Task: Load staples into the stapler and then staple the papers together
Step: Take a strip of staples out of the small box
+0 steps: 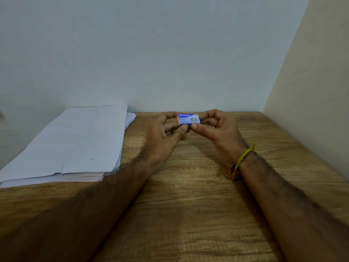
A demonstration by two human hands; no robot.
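Both hands, left hand [166, 129] and right hand [215, 127], are pinching the staple box [188, 118] above the worktop [188, 186]; advisable: be sliding the tray out level, avoiding spills.

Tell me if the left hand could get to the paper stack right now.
Probably yes, once it lets go: the left hand is pinching the staple box together with the right hand. The paper stack lies to its left on the table, nothing between.
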